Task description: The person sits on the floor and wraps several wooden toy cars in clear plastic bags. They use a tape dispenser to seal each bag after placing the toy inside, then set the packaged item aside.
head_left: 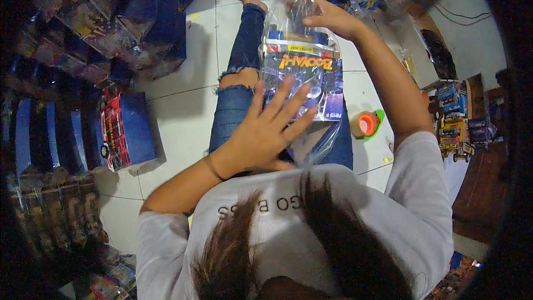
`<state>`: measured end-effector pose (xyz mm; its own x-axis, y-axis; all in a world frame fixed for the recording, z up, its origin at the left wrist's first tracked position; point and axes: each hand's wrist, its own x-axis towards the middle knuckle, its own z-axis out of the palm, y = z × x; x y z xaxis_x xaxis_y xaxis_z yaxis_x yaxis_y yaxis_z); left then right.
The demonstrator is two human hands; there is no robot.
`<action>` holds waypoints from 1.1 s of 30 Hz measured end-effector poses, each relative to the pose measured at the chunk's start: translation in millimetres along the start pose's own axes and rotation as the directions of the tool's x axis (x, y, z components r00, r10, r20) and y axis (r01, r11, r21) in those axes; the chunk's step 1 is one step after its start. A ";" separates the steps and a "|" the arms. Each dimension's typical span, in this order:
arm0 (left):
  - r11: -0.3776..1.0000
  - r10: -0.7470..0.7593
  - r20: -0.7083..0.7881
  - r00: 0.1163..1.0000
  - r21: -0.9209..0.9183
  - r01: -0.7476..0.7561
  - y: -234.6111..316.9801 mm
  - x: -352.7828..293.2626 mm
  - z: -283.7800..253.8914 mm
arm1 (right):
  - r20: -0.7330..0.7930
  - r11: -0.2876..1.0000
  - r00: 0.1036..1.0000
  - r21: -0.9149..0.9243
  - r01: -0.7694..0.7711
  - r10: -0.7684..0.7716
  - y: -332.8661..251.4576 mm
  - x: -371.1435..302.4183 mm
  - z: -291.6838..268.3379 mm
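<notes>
Across my lap lies a boxy item with a blue-purple printed panel (302, 80), inside a clear plastic bag (316, 141). My left hand (272, 119) is spread flat over the near left side of the bag, fingers apart. Toward the bag's far end, my right hand (330, 16) touches the loose plastic; its thumb stands apart from the fingers, which show partly through the film. On the floor beside my right leg is a green tape dispenser with an orange core (366, 125).
A red toy truck with a blue top (127, 131) lies on the white tiled floor (183, 100) to the left. Many blue, plastic-wrapped items (127, 16) are piled at the far left. More small toy vehicles (455, 130) stand at the right. My jeans-clad leg (244, 44) stretches forward.
</notes>
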<state>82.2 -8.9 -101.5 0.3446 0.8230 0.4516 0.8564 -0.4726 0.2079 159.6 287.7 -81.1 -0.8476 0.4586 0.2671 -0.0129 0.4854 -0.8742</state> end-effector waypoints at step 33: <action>0.857 -0.380 -0.002 0.925 -0.378 0.351 -135.4 68.4 -19.1 | -0.294 0.937 0.950 -0.350 -0.005 -0.105 -72.2 -31.1 14.9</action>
<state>-17.5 105.4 -82.3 -0.0078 0.9402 0.3406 0.7093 -0.2349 0.6646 179.0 227.3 -32.4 -0.6475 0.6037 0.4651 0.1774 0.7130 -0.6784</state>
